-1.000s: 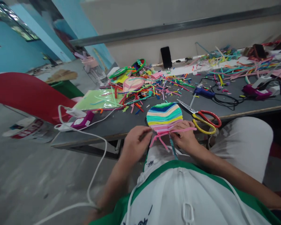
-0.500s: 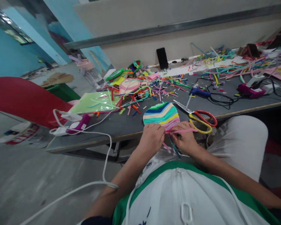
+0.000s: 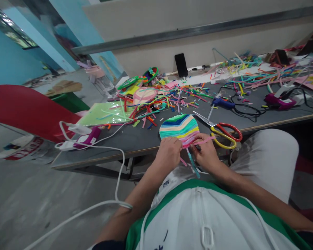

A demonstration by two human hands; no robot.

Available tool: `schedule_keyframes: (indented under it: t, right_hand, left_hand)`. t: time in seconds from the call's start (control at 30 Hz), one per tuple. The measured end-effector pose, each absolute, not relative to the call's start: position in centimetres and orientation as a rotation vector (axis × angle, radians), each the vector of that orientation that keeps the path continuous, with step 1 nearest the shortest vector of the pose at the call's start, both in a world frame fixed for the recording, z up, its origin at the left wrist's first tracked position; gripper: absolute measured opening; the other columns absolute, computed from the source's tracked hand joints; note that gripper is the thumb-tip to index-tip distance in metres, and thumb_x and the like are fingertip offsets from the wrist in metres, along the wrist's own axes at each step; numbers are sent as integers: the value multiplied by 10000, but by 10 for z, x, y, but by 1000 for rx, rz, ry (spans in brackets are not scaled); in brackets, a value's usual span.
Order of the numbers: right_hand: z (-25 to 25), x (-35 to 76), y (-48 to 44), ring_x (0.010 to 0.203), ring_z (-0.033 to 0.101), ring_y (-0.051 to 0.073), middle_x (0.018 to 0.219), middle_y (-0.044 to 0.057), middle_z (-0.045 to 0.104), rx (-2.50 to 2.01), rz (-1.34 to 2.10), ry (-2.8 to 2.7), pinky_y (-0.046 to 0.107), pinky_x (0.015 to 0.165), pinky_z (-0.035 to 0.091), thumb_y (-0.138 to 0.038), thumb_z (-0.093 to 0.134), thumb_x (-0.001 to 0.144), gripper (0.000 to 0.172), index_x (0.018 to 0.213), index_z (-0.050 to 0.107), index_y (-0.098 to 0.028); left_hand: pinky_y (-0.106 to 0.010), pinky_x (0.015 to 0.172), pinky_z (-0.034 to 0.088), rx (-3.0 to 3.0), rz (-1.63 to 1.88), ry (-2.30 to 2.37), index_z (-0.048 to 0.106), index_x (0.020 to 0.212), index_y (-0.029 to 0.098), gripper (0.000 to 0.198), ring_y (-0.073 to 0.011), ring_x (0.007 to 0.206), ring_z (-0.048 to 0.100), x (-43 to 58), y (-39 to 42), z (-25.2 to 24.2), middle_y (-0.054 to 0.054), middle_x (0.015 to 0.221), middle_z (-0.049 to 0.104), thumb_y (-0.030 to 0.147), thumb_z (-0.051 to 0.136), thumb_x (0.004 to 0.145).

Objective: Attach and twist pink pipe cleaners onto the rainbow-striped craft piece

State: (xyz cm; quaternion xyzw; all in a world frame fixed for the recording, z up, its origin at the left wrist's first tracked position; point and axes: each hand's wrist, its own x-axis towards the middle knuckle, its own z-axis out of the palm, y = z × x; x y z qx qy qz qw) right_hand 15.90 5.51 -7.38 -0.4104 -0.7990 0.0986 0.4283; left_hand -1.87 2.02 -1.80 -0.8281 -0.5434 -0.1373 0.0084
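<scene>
A round piece striped with coloured pipe cleaners (image 3: 179, 127) lies at the table's front edge, its lower rim partly behind my fingers. My left hand (image 3: 169, 152) is closed at the lower left of this disc, its curled fingers pressed on the rim. At the lower right, my right hand (image 3: 206, 151) pinches a pink pipe cleaner (image 3: 205, 140), whose free end sticks out to the right. Between the hands a teal strand (image 3: 193, 163) hangs down, and a short pink end pokes out below my left hand. Scissors (image 3: 220, 132) with red and yellow handles lie open-bladed just right of the disc.
Behind the disc spreads a heap of cut pipe cleaner pieces (image 3: 182, 95). A blue glue gun (image 3: 223, 102) lies beyond the scissors. A phone (image 3: 181, 65) leans on the back panel. At left are a green plastic packet (image 3: 101, 114), a purple power adapter (image 3: 88, 137) and a white cable (image 3: 121, 163).
My right hand has shifted slightly left and up along the disc's rim, and the pink pipe cleaner's free end has moved left with it. The teal strand shows more plainly.
</scene>
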Motion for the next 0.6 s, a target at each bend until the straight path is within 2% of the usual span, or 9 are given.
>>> schedule_keyframes:
  t: [0.27, 0.37, 0.43, 0.53, 0.6]
  right_hand:
    - [-72, 157, 57, 943, 527, 253, 980, 125, 623, -1064, 239, -2053, 399, 822, 396, -306, 502, 865, 203, 782, 631, -172]
    - [-69, 157, 57, 941, 534, 246, 978, 118, 625, -1035, 258, -2073, 396, 830, 401, -275, 511, 863, 191, 765, 634, -168]
    - [-68, 158, 57, 965, 535, 242, 1001, 109, 622, -979, 284, -2043, 397, 852, 407, -265, 523, 863, 168, 786, 640, -173]
    - [-70, 159, 56, 979, 536, 239, 1020, 96, 607, -928, 327, -1935, 403, 866, 426, -260, 567, 843, 108, 806, 639, -188]
    - [-71, 160, 55, 971, 542, 235, 1002, 92, 599, -913, 357, -1879, 405, 867, 439, -248, 586, 833, 79, 801, 632, -193]
  left_hand:
    - [-400, 782, 368, -2579, -465, -1729, 591, 786, 167, 136, -264, 871, 545, -18, 22, -21, -111, 843, 628, 158, 463, 830]
    - [-404, 817, 382, -2621, -614, -1737, 611, 815, 167, 131, -259, 894, 557, -20, 21, -20, -111, 868, 641, 198, 487, 847]
    - [-402, 872, 386, -2581, -948, -1777, 629, 882, 179, 124, -256, 963, 561, -27, 14, -21, -105, 947, 652, 253, 539, 841]
    - [-364, 902, 406, -2126, -1796, -2047, 623, 1000, 202, 202, -221, 1018, 565, -42, -9, -34, -81, 1067, 636, 297, 567, 831]
    - [-321, 807, 448, -1581, -2421, -2332, 611, 965, 196, 191, -174, 857, 602, -50, -27, -52, -42, 918, 646, 310, 573, 817]
